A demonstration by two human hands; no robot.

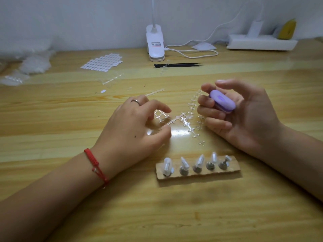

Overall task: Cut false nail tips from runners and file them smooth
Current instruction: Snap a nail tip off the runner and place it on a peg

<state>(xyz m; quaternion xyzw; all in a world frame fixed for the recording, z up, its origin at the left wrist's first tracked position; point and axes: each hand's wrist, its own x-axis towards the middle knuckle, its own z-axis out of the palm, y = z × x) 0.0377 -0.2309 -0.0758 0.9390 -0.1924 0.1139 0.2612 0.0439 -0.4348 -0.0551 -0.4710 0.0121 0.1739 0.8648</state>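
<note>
Pale wooden table [52, 105] runs back to a white wall, with crumpled clear bags [35, 64] at 10 o'clock and a sheet of white oval tabs [102, 62] just right of them. A clip lamp [155, 44] stands at 12 o'clock with black tweezers [178, 65] lying in front of it.

The person's left grip [132, 126] hangs knuckles-up over the clear plastic runners [189, 117], which lie scattered in crossing strips at the centre of the table. It is released: the fingers curl loosely, with forefinger and thumb apart on either side of one strip's end. Whether a hidden fingertip presses the strip I cannot tell.

These runners look feather-light, thin and springy. They are probably slick and brittle at the little cross-stubs. A strip should be pinched on its spine near one end, not on the stubs, and lifted gently so it neither flicks away nor drags its neighbours along.

At 6 o'clock a wooden block [227, 169] carries five nail tips [200, 161] upright on small stands.

The right grip [244, 116], palm up at 3 o'clock, is clenched round a lilac oval tool [222, 102], with the fingertips wrapped over its near side. I cannot tell whether it is a cutter or a file. It looks smooth and small, so a firm hold is wise.

A white power strip [262, 43] sits at 1 o'clock.
</note>
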